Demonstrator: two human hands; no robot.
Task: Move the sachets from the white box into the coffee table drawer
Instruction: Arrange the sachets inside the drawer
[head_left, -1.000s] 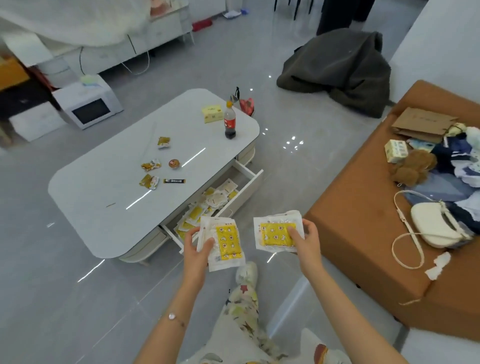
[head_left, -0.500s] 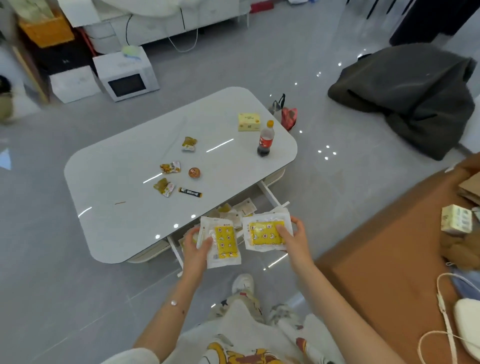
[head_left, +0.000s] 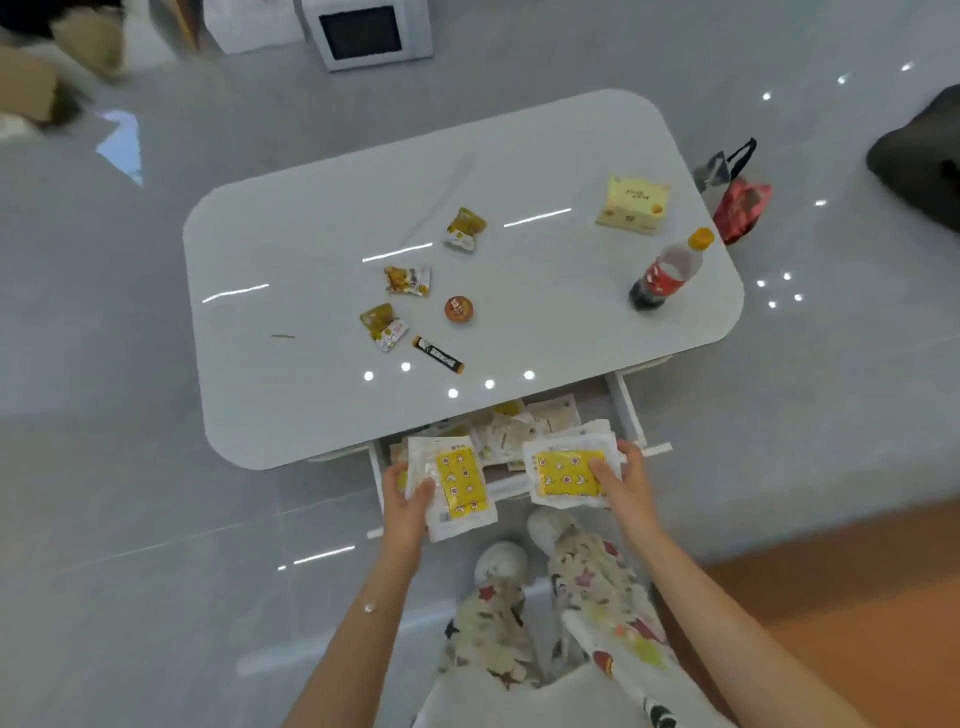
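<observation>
My left hand grips one sachet stack; my right hand grips a second stack. Both hover over the open drawer at the coffee table's near edge.

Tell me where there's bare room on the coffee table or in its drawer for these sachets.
Bare: the left end of the coffee table, left of the snack packets, and the stretch between those packets and the cola bottle. Crowded: the open drawer, littered with sachets, with the left hand and right hand holding stacks over its front.
</observation>
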